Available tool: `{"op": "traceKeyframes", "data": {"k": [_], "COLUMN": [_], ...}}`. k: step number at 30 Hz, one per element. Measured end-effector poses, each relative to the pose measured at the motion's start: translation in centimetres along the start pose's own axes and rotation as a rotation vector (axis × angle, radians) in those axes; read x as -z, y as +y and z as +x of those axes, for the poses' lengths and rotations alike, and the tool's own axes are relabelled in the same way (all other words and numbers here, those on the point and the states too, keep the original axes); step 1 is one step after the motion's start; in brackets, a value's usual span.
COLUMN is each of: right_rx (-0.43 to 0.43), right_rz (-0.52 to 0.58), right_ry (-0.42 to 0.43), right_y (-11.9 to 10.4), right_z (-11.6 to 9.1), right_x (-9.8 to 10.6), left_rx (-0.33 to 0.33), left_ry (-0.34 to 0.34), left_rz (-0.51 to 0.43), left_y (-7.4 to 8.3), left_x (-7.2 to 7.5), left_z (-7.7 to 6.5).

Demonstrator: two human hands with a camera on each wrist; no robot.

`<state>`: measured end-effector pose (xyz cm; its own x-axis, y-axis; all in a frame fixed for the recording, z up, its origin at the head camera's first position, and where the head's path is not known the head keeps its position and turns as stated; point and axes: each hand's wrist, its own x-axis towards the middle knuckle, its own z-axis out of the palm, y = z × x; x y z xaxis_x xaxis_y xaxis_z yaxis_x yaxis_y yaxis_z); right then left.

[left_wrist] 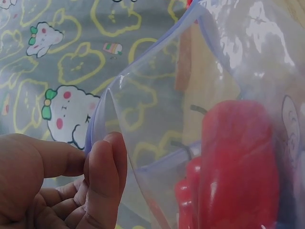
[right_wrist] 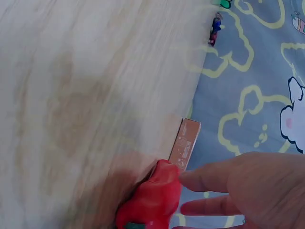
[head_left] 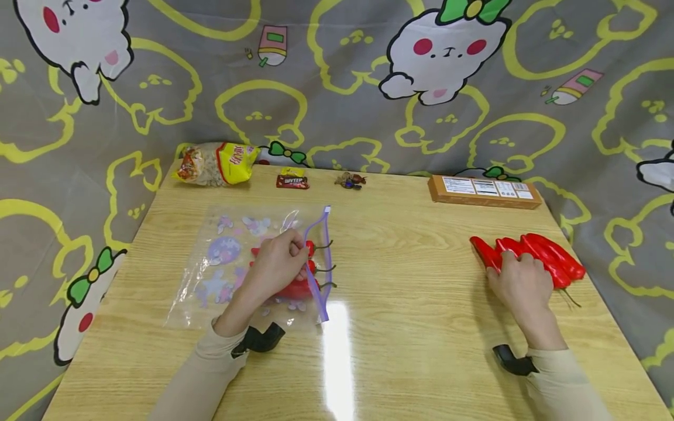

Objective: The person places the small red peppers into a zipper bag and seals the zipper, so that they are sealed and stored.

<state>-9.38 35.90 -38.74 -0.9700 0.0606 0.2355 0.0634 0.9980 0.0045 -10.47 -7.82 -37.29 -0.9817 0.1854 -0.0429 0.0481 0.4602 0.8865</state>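
In the head view, a clear zip bag (head_left: 184, 286) with pastel prints and a purple zip lies on the left of the table. My left hand (head_left: 279, 263) pinches one edge of its mouth between thumb and fingers, and the mouth gapes. Several red peppers (head_left: 297, 289) lie inside, their dark stems poking out past the zip. In the left wrist view the thumb (left_wrist: 62, 160) presses the bag's edge. My right hand (head_left: 526, 286) is at a group of red peppers (head_left: 553, 257) on the right. Its fingers look fairly straight in the right wrist view, the tips at a pepper (right_wrist: 155, 195).
Along the back of the table are a yellow-and-clear food packet (head_left: 210, 165), a wrapped bar (head_left: 292, 182), a small dark cluster of objects (head_left: 350, 180) and a long brown box (head_left: 484, 192). A patterned cloth (head_left: 337, 88) hangs behind the table.
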Motion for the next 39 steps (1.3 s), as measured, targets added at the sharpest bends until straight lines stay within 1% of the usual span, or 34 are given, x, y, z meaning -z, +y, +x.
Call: {"op": "traceKeyframes", "data": {"k": [4, 5, 7, 14, 17, 20, 22, 24, 28, 29, 32, 36, 39], "right_rx": [-0.014, -0.019, -0.02, 0.017, 0.021, 0.051, 0.071, 0.086, 0.097, 0.117, 0.215, 0.365, 0.454], "right_rz": [-0.013, -0.012, -0.011, -0.019, -0.014, 0.016, 0.075, 0.168, 0.392, 0.44, 0.554, 0.652, 0.73], "right_ry": [-0.101, -0.117, -0.122, -0.064, -0.047, 0.03, 0.049, 0.011, -0.146, -0.17, -0.185, -0.179, -0.191], "right_y": [0.1, 0.1, 0.0, 0.1, 0.1, -0.4, -1.2, -2.6, -6.0, -6.8, -9.4, -12.6, -14.7], "right_z": [0.1, 0.1, 0.1, 0.1, 0.1, 0.1, 0.1, 0.2, 0.3, 0.2, 0.0, -0.3, -0.6], "right_x": [-0.1, -0.1, -0.2, -0.4, -0.2, 0.2, 0.9, 1.8, 3.6, 3.9, 4.3, 4.4, 4.0], "left_rx": [0.0, -0.002, -0.007, -0.008, -0.007, -0.011, -0.012, -0.009, 0.006, 0.005, -0.007, -0.019, -0.018], "left_ry": [-0.003, -0.002, -0.001, 0.003, 0.005, 0.005, 0.007, 0.009, 0.011, 0.011, 0.013, 0.013, 0.008], "left_rz": [-0.002, -0.001, 0.004, 0.012, 0.011, 0.013, 0.018, 0.022, 0.031, 0.034, 0.042, 0.045, 0.045], "left_y": [0.0, 0.0, 0.0, 0.0, 0.0, 0.1, 0.2, 0.2, 0.3, 0.3, 0.3, 0.3, 0.3], "left_x": [0.1, 0.1, 0.1, 0.0, 0.0, -0.1, -0.1, -0.1, -0.1, -0.1, -0.1, -0.1, -0.1], "left_z": [-0.1, -0.1, -0.1, -0.1, 0.0, 0.0, 0.0, 0.0, -0.1, -0.1, -0.2, -0.2, -0.2]}}
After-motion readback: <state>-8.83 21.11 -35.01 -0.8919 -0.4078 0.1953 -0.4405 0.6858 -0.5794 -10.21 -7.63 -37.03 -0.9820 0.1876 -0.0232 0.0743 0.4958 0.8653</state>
